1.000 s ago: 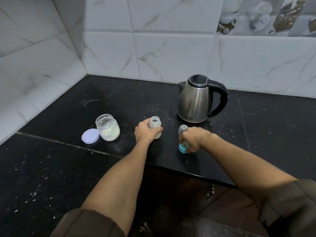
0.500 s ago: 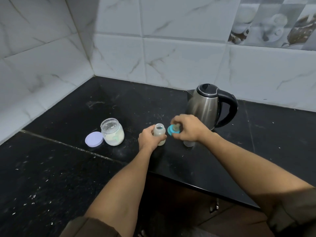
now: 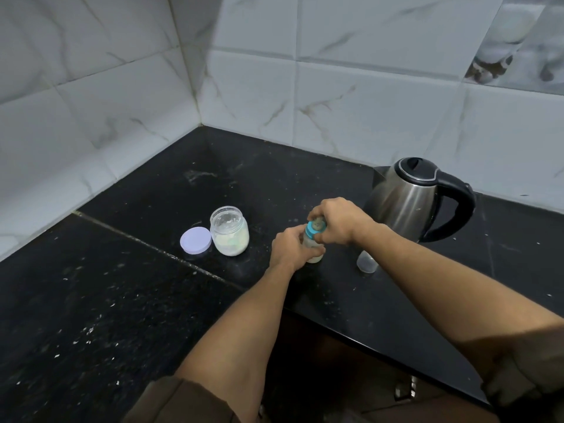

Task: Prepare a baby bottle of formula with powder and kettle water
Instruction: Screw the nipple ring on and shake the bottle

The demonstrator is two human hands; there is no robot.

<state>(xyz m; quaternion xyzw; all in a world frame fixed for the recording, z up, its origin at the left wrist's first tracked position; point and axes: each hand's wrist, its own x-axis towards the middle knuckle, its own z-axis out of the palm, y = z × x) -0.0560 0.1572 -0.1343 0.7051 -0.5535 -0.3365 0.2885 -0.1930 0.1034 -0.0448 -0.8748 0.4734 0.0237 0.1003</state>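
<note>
A small baby bottle (image 3: 314,254) with milky liquid stands on the black counter (image 3: 152,300). My left hand (image 3: 290,244) grips its body. My right hand (image 3: 337,221) holds the teal nipple ring (image 3: 314,228) on the bottle's neck, fingers curled round it. The clear bottle cap (image 3: 366,262) lies on the counter to the right, partly behind my right forearm. An open glass jar of white powder (image 3: 229,235) stands to the left, with its lilac lid (image 3: 195,241) flat beside it. The steel kettle (image 3: 409,199), lid closed, stands at the back right.
White marble-look tiled walls meet in a corner behind the counter. The counter's front edge runs diagonally under my forearms, with a dark cabinet below. White specks are scattered over the near left counter.
My right hand lifted the teal nipple ring off the counter, left the clear cap behind, and brought the ring onto the bottle's neck. My left hand kept its grip on the bottle.
</note>
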